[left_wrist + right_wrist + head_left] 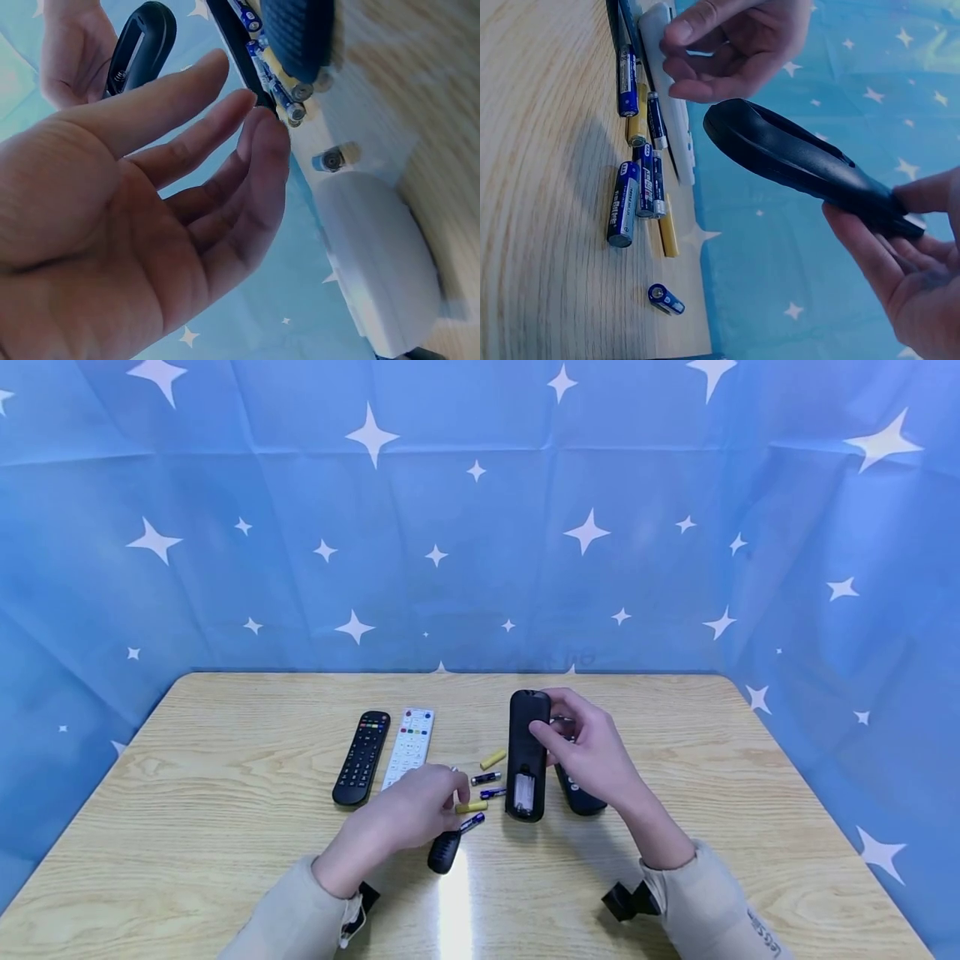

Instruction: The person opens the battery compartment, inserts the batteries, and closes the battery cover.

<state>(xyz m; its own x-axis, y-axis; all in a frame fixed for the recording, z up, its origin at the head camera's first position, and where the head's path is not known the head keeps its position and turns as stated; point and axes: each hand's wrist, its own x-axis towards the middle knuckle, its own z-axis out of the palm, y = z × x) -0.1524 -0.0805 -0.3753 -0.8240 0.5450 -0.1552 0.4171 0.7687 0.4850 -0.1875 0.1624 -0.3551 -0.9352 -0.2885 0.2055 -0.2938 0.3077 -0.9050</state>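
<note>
My right hand (596, 752) grips a black remote control (528, 735) by its upper end, back side up and raised over the table. Its battery compartment (524, 793) is uncovered at the lower end, and a spring shows in it in the left wrist view. My left hand (416, 802) hovers over the loose batteries with fingers loosely bent; the left wrist view shows nothing between them. Beside its fingertips lie a yellow battery (472, 807) and a blue battery (472, 823). Partly under this hand is a dark ribbed object (444, 853), its other end hidden.
A black remote (362, 760) and a white remote (411, 739) lie at the left, the white one partly covered by my left hand. Another dark remote (581, 793) lies under my right hand. Several more batteries (486, 778) are scattered mid-table. A blue star-patterned cloth (480, 568) hangs behind.
</note>
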